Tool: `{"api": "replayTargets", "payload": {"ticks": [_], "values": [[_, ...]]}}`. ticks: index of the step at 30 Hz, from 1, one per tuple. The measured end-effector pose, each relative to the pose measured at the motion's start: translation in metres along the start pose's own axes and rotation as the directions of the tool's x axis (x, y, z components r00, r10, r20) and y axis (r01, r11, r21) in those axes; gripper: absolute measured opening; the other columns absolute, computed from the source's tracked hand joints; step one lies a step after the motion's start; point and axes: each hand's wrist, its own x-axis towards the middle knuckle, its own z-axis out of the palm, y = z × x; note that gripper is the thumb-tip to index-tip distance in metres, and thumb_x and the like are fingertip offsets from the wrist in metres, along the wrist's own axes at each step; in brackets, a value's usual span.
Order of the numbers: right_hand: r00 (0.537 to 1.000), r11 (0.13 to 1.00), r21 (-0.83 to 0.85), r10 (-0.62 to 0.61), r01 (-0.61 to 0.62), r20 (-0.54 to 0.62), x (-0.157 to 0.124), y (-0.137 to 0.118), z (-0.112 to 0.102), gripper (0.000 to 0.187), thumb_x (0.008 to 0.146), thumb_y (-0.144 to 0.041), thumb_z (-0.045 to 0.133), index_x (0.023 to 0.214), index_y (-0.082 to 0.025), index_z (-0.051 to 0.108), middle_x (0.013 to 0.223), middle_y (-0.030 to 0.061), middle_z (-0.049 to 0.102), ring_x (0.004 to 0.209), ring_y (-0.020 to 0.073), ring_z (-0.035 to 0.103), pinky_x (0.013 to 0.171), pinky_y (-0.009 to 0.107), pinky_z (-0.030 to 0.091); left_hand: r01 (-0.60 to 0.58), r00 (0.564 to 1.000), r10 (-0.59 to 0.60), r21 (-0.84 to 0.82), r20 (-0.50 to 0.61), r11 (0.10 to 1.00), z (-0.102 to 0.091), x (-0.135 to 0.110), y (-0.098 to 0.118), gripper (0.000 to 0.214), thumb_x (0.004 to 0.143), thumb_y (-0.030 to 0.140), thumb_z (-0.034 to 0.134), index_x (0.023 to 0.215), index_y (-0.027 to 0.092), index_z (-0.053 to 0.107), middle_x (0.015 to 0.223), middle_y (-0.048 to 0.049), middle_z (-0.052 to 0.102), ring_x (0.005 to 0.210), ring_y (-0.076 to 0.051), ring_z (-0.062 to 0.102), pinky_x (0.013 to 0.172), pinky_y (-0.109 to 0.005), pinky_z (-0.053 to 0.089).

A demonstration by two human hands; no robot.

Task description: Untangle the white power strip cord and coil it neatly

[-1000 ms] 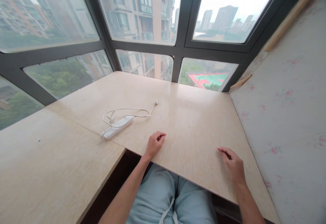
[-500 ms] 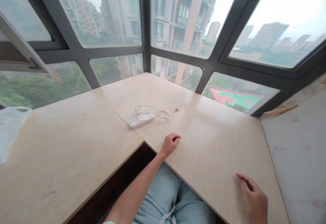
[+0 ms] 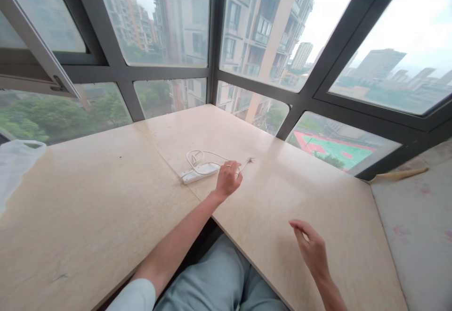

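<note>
A white power strip (image 3: pixel 200 173) lies on the tabletop, its thin white cord looped behind and beside it. The cord's plug (image 3: pixel 250 159) rests a little to the right. My left hand (image 3: pixel 228 180) is over the cord just right of the strip, with fingers curved and apart; whether they touch the cord I cannot tell. Farther right and nearer to me, my right hand (image 3: pixel 312 249) hovers over the bare tabletop. Its thumb and forefinger come together at the tips, and nothing shows between them.
The pale wood-look tabletop (image 3: pixel 106 207) wraps around my seat, with a cut-out at my lap. A white plastic bag (image 3: pixel 17 165) sits at the left edge. Dark-framed windows (image 3: pixel 212 37) rise behind, one panel tilted open at left. A patterned wall (image 3: pixel 420 226) bounds the right.
My left hand has moved forward from the table's edge to the cord, and its fingers have opened. My right hand has moved left and forward. The view has shifted slightly.
</note>
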Motion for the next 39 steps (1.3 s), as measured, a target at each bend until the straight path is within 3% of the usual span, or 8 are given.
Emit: {"api": "replayTargets", "payload": {"ticks": [5,10,14,19,25,29,35,39], "values": [[0.898,0.932,0.031,-0.357,0.361,0.256,0.099,-0.061,0.086,0.025,0.09,-0.02,0.044,0.101,-0.021,0.066,0.102,0.0088,0.068,0.089,0.0199,0.065,0.077,0.033,0.054,-0.089,0.895,-0.026,0.236,0.445,0.968,0.011,0.073,-0.023,0.05,0.078,0.033,0.063,0.124,0.016,0.053,0.136,-0.0149,0.053,0.136,-0.03,0.035,0.108,-0.046,0.033],[0.747,0.725,-0.396,-0.243,0.564,0.619,0.173,-0.077,0.154,0.045,0.085,-0.004,0.043,0.126,-0.02,0.054,0.128,0.0118,0.057,0.104,0.0215,0.062,0.079,0.031,0.049,-0.154,0.749,-0.031,0.219,0.662,0.963,0.035,0.088,-0.038,0.054,0.072,0.05,0.067,0.115,0.019,0.059,0.118,-0.0134,0.064,0.12,-0.032,0.053,0.102,-0.051,0.037],[0.618,0.563,-0.441,-0.166,0.699,0.768,0.194,-0.068,0.173,0.031,0.088,-0.006,0.045,0.109,-0.019,0.063,0.112,0.011,0.064,0.093,0.021,0.064,0.073,0.029,0.044,-0.184,0.689,-0.038,0.225,0.724,0.957,0.038,0.083,-0.045,0.039,0.072,0.042,0.065,0.106,0.022,0.064,0.115,-0.0136,0.065,0.111,-0.031,0.058,0.097,-0.051,0.04],[0.554,0.491,-0.402,-0.213,0.773,0.805,0.199,-0.06,0.158,0.025,0.095,-0.013,0.041,0.098,-0.019,0.065,0.102,0.0112,0.065,0.091,0.0207,0.059,0.075,0.029,0.039,-0.177,0.657,-0.104,0.287,0.747,0.942,0.031,0.09,-0.051,0.047,0.068,0.046,0.068,0.108,0.022,0.066,0.126,-0.0187,0.059,0.118,-0.036,0.052,0.1,-0.059,0.034],[0.616,0.367,-0.507,-0.3,0.779,0.728,0.212,-0.051,0.124,0.026,0.1,-0.019,0.037,0.102,-0.017,0.063,0.096,0.0106,0.066,0.089,0.0212,0.056,0.073,0.03,0.031,-0.124,0.567,-0.248,0.38,0.785,0.917,0.006,0.105,-0.071,0.034,0.07,0.044,0.069,0.094,0.02,0.071,0.107,-0.0166,0.07,0.105,-0.034,0.06,0.098,-0.065,0.03],[0.698,0.397,-0.581,-0.295,0.711,0.652,0.223,-0.045,0.108,0.027,0.1,-0.019,0.036,0.102,-0.017,0.063,0.094,0.01,0.067,0.088,0.0214,0.056,0.071,0.031,0.029,-0.087,0.555,-0.318,0.434,0.768,0.897,-0.021,0.105,-0.089,0.035,0.077,0.047,0.061,0.099,0.021,0.071,0.114,-0.016,0.069,0.105,-0.033,0.061,0.091,-0.058,0.041],[0.785,0.506,-0.622,-0.21,0.598,0.583,0.225,-0.045,0.122,0.022,0.098,-0.017,0.04,0.1,-0.019,0.062,0.097,0.0097,0.068,0.09,0.0205,0.059,0.072,0.03,0.033,-0.09,0.637,-0.287,0.439,0.715,0.894,-0.044,0.085,-0.104,0.044,0.087,0.054,0.046,0.107,0.021,0.068,0.119,-0.0159,0.066,0.109,-0.031,0.06,0.094,-0.049,0.042],[0.832,0.554,-0.648,-0.163,0.522,0.531,0.227,-0.053,0.147,0.025,0.098,-0.015,0.036,0.102,-0.016,0.06,0.099,0.0134,0.067,0.084,0.0203,0.062,0.07,0.03,0.035,-0.15,0.779,-0.132,0.387,0.613,0.91,-0.053,0.065,-0.111,0.05,0.089,0.057,0.047,0.11,0.016,0.065,0.121,-0.0191,0.062,0.117,-0.032,0.055,0.102,-0.051,0.036]]}}
